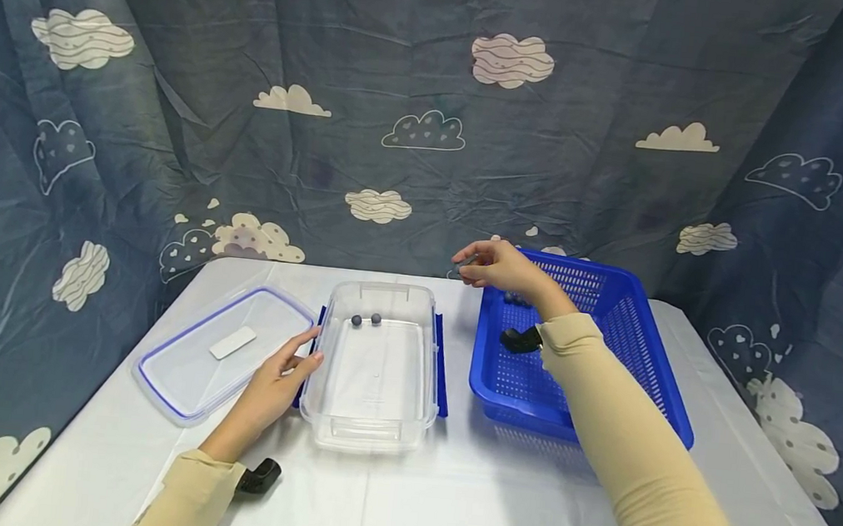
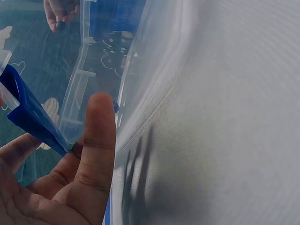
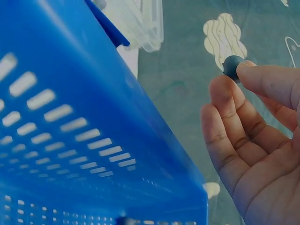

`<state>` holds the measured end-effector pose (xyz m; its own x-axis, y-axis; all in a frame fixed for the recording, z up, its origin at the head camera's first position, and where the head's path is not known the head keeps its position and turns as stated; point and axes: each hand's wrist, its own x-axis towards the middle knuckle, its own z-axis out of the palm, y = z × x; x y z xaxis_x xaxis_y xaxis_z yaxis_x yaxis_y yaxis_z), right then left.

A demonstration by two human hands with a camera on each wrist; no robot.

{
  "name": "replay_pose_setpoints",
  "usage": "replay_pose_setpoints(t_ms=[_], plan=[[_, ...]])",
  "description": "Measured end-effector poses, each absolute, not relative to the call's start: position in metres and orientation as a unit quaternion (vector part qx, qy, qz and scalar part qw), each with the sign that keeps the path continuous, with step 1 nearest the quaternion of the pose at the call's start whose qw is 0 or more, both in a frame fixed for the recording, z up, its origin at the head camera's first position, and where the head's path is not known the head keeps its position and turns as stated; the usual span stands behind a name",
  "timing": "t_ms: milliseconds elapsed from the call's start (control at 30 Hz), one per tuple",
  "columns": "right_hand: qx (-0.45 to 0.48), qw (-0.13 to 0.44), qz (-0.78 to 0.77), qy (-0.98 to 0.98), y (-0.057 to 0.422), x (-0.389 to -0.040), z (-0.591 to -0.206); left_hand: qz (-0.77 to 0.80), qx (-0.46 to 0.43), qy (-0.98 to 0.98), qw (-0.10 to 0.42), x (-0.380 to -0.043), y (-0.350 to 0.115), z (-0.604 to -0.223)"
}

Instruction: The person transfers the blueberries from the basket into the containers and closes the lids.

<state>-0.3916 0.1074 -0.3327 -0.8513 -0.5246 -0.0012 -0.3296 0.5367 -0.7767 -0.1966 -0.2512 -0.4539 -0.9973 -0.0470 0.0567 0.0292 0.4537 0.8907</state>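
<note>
My right hand (image 1: 500, 267) pinches a blueberry (image 3: 232, 68), a small dark round one, between thumb and fingertips. It hovers past the left rim of a blue plastic basket (image 1: 483, 369), whose far left corner holds several more dark berries (image 1: 514, 299). At the left side of a clear plastic container (image 1: 373, 384), my left hand (image 1: 277, 384) rests with thumb and fingers extended, touching by the blue side latch (image 2: 35, 112). Inside the container, towards its far end, lie two blueberries (image 1: 356, 321).
A clear lid with a blue seal (image 1: 190, 360) and a white label lies left of the container. A second blue latch (image 1: 441, 365) hangs off the container's right side. White cloth covers the table (image 1: 400, 503). A dark cloud-print curtain (image 1: 429, 172) hangs behind.
</note>
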Motion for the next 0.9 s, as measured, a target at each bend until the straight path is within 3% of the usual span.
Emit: replay_pose_setpoints(t_ms=[900], plan=[[-0.282,0.170,-0.388,0.861,0.036,-0.380,-0.342,-0.515,0.016,-0.856,0.035,-0.199,-0.251,-0.455]])
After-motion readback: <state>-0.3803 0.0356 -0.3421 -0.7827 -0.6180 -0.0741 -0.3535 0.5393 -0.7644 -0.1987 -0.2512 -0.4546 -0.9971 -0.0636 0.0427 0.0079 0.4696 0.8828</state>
